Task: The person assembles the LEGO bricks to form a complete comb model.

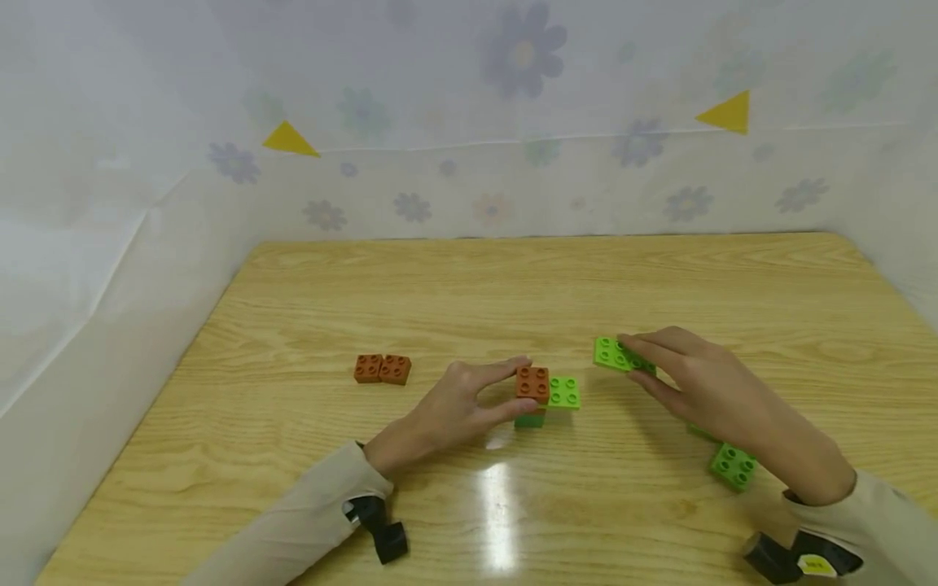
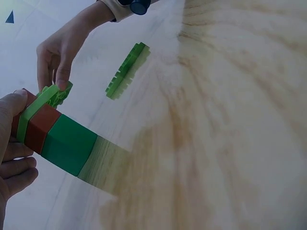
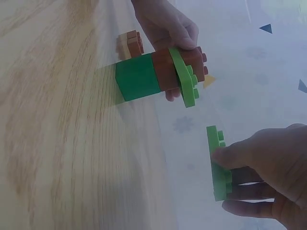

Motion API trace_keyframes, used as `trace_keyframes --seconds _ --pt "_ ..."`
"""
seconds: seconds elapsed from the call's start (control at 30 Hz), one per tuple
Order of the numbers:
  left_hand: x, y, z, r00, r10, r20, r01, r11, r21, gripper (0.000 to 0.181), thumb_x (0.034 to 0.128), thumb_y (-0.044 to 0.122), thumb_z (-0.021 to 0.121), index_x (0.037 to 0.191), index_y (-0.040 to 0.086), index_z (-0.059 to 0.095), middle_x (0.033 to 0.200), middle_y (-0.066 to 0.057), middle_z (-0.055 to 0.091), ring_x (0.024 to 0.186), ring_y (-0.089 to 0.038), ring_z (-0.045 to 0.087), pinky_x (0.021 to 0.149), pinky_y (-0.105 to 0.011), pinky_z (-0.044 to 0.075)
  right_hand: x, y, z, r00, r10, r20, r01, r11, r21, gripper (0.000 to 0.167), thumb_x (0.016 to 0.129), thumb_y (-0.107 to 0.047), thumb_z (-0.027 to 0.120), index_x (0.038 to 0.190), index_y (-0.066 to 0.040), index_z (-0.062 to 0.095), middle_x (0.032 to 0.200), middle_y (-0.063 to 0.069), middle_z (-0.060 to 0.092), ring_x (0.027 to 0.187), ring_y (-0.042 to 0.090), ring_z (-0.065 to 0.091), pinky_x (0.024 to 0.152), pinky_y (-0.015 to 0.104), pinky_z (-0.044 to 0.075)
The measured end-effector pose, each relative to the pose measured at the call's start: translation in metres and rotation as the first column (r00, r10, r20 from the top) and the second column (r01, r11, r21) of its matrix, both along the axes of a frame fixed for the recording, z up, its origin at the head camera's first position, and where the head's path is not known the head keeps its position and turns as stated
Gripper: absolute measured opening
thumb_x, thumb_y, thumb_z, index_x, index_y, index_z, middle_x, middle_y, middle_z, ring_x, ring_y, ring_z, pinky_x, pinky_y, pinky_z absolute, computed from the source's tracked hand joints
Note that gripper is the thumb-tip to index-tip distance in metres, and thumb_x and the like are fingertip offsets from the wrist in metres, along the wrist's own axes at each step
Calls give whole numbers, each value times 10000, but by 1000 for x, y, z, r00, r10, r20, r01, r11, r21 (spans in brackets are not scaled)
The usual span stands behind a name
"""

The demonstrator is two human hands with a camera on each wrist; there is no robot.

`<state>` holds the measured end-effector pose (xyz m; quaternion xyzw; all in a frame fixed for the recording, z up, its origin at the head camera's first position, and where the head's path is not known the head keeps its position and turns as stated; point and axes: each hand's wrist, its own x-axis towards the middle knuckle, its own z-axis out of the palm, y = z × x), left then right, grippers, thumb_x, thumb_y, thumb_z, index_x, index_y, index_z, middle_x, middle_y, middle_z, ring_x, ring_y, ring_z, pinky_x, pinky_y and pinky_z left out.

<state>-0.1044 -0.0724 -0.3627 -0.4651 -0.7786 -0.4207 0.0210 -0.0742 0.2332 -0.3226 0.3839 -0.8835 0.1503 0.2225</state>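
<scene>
My left hand (image 1: 460, 404) holds a small tower of toy building bricks, thumb and fingers pinching either side of its top brown brick (image 1: 532, 379). Beneath that brick, a light green plate (image 1: 566, 392) juts out to the right. Lower down come another brown brick (image 3: 164, 72) and a dark green block (image 3: 136, 79) standing on the table. Right of the tower, my right hand (image 1: 707, 387) grips a second light green plate (image 3: 217, 167) by its edges, studs up. It hangs above the table, apart from the tower; its right end is partly behind the fingers.
Two brown bricks (image 1: 396, 369) sit side by side left of the tower. Below my right forearm lies a green studded piece (image 1: 733, 465), with another green piece (image 1: 702, 431) mostly hidden by the arm. A flowered white cloth (image 1: 440, 187) borders the wooden table (image 1: 454, 285).
</scene>
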Motion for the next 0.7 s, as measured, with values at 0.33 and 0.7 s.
trace_keyframes --seconds 0.33,0.7 --pt "1 0 0 1000 15 14 -15 1000 -10 511 892 175 698 1310 -76 545 1284 -221 567 399 76 120 910 -288 528 -1 -17 6 998 52 -21 -53 998 -18 616 1030 -460 299 1183 16 660 1029 126 690 856 248 664 620 360 576" --pt "1 2 -1 1000 4 6 -4 1000 5 504 896 169 694 1304 -86 543 1276 -242 567 532 -95 578 983 -280 465 0 -38 12 993 114 -28 -116 992 -54 581 1033 -438 333 1154 21 669 1044 116 690 882 236 667 663 353 583"
